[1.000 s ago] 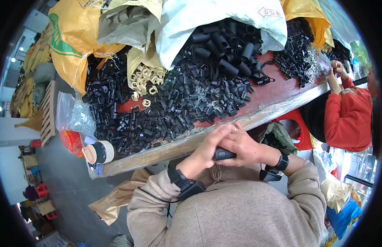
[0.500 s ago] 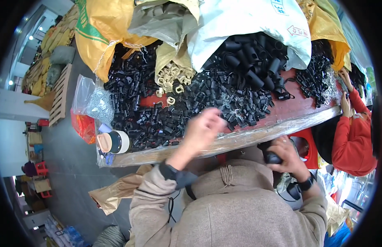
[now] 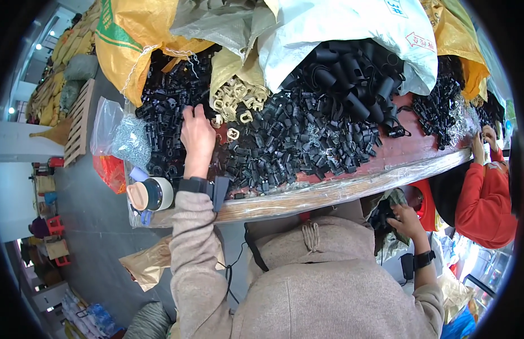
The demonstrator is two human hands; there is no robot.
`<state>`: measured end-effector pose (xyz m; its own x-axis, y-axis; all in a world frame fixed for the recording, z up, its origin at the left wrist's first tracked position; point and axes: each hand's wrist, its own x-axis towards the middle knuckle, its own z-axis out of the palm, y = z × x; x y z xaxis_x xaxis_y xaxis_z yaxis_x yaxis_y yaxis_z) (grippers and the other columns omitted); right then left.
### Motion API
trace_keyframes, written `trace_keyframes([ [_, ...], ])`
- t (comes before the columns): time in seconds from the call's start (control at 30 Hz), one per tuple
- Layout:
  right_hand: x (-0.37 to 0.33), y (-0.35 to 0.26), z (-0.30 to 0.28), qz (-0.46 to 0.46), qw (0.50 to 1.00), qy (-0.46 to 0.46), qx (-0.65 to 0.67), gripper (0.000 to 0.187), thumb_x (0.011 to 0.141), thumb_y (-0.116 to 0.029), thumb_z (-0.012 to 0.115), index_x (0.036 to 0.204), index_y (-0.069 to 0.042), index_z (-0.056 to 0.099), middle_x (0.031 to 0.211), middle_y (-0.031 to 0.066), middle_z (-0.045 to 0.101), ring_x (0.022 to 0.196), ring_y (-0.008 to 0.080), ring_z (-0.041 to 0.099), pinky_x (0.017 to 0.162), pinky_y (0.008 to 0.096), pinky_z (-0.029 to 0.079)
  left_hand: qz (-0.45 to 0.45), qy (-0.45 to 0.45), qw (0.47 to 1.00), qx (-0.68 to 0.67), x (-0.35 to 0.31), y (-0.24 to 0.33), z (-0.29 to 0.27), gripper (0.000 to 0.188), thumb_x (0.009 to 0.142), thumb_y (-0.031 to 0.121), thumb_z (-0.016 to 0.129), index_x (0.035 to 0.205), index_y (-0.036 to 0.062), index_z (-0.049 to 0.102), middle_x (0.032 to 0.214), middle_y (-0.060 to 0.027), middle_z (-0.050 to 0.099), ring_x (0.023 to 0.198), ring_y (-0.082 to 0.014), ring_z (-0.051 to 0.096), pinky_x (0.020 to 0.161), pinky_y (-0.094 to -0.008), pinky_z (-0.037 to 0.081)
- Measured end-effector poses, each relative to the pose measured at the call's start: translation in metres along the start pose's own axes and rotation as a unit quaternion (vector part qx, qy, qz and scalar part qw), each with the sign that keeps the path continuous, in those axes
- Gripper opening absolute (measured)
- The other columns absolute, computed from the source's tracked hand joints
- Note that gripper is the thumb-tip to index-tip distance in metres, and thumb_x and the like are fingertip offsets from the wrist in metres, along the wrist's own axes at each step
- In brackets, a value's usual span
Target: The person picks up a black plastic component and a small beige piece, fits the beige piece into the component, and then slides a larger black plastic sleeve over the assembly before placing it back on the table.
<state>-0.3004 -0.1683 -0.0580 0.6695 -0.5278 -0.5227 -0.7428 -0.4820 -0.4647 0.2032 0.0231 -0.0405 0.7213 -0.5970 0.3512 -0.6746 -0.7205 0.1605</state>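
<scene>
My left hand (image 3: pixel 198 137) reaches onto the pile of small black plastic parts (image 3: pixel 166 133) at the table's left. Its fingers are slightly apart, the tips touching the parts, and no piece shows in its grip. Beside it, cream-coloured plastic clips (image 3: pixel 239 99) spill from a yellowish bag. Below the table edge, my right hand (image 3: pixel 407 220) is at the mouth of a dark greenish bag (image 3: pixel 394 198) with black pieces (image 3: pixel 380 217) in it. The fingers of that hand are apart, and nothing shows between them.
Large black tubes (image 3: pixel 352 79) spill from a white sack (image 3: pixel 341 22). More small black parts (image 3: pixel 296 141) cover the middle. A cup (image 3: pixel 154 194) stands at the left corner near a bag of grey bits (image 3: pixel 132 141). A person in red sleeves (image 3: pixel 485 198) works at the right.
My left hand has moved left and farther in, onto the left black pile. My right hand has let go of a black rounded part and has shifted slightly right and down.
</scene>
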Motion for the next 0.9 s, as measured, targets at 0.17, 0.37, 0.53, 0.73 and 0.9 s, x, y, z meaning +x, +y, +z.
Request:
trace_keyframes([
  [0.17, 0.017, -0.012, -0.006, -0.101, 0.991, 0.028, -0.078, 0.037, 0.066, -0.016, 0.066, 0.096, 0.001, 0.053, 0.081, 0.0146, 0.053, 0.072, 0.0274, 0.055, 0.064, 0.0337, 0.045, -0.017, -0.115, 0.992, 0.042, 0.01, 0.003, -0.004, 0.03, 0.07, 0.012, 0.059, 0.098, 0.0062, 0.052, 0.094, -0.0149, 0.053, 0.078, -0.035, 0.056, 0.066, -0.0413, 0.046],
  [0.37, 0.014, -0.059, -0.02, -0.154, 0.988, 0.004, 0.013, 0.03, 0.067, -0.013, 0.064, 0.091, 0.001, 0.053, 0.08, 0.0143, 0.053, 0.071, 0.0293, 0.055, 0.062, 0.0349, 0.043, 0.018, -0.136, 0.99, 0.043, -0.004, 0.006, -0.017, 0.027, 0.067, 0.016, 0.063, 0.089, 0.0041, 0.056, 0.084, -0.0146, 0.057, 0.074, -0.0342, 0.057, 0.063, -0.0406, 0.046],
  [0.53, 0.012, -0.1, -0.036, -0.199, 0.979, -0.022, 0.034, 0.023, 0.068, -0.01, 0.062, 0.087, 0.0, 0.054, 0.078, 0.014, 0.053, 0.07, 0.03, 0.053, 0.062, 0.0351, 0.042, 0.03, -0.096, 0.995, -0.005, -0.02, -0.006, -0.026, 0.027, 0.066, 0.017, 0.065, 0.087, 0.0022, 0.057, 0.079, -0.0149, 0.059, 0.071, -0.0331, 0.057, 0.061, -0.0384, 0.046],
  [0.73, 0.058, -0.148, -0.03, -0.377, 0.92, 0.108, -0.008, 0.016, 0.07, -0.005, 0.058, 0.085, -0.002, 0.055, 0.075, 0.0107, 0.052, 0.069, 0.0289, 0.05, 0.06, 0.035, 0.039, -0.175, -0.214, 0.868, -0.413, -0.042, 0.014, -0.053, 0.022, 0.074, 0.011, 0.061, 0.093, 0.0008, 0.055, 0.079, -0.0084, 0.06, 0.066, -0.0163, 0.058, 0.054, -0.0249, 0.046],
  [0.9, 0.111, -0.174, -0.014, -0.39, 0.891, 0.2, -0.119, 0.009, 0.068, -0.005, 0.055, 0.077, -0.004, 0.053, 0.07, 0.0094, 0.047, 0.067, 0.0275, 0.049, 0.058, 0.0337, 0.038, -0.235, -0.338, 0.616, -0.672, -0.085, 0.046, -0.049, 0.027, 0.077, 0.006, 0.059, 0.102, 0.001, 0.051, 0.087, -0.0069, 0.059, 0.068, -0.0104, 0.056, 0.056, -0.0197, 0.046],
])
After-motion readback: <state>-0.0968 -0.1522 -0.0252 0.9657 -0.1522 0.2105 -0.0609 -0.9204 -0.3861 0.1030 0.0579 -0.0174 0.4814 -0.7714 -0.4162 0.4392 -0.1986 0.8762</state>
